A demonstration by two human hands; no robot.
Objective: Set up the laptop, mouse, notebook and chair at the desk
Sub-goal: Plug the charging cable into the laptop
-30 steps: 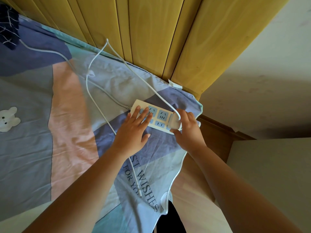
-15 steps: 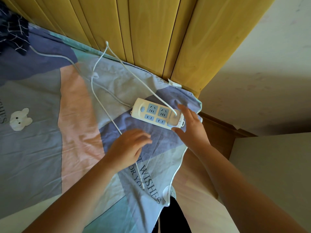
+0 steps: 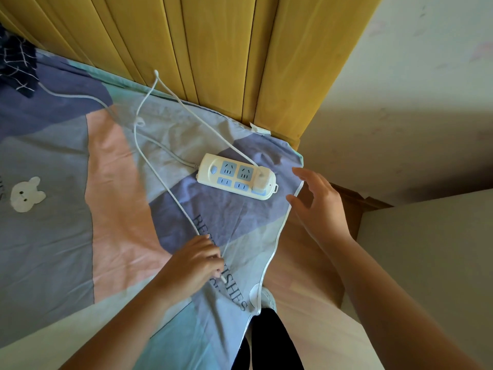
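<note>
A cream power strip point(image 3: 237, 176) with blue sockets lies flat on a patchwork bedsheet point(image 3: 66, 222), near the sheet's far right corner and just short of the yellow wooden headboard point(image 3: 213, 57). Its long axis runs from upper left to lower right; its own cord leaves the left end, and a white plug point(image 3: 261, 177) sits in the sockets at the right end. From that plug a thin white cable point(image 3: 165, 188) runs up to the headboard, loops back and comes down across the sheet to the left hand point(image 3: 196, 263), whose curled fingers pinch it over the printed lettering. The right hand point(image 3: 318, 206) hovers to the right of the strip, over the sheet's edge, fingers spread and relaxed, touching nothing. A white rabbit patch point(image 3: 25, 194) is on the sheet's left side. None of the laptop, mouse, notebook or chair is in view.
</note>
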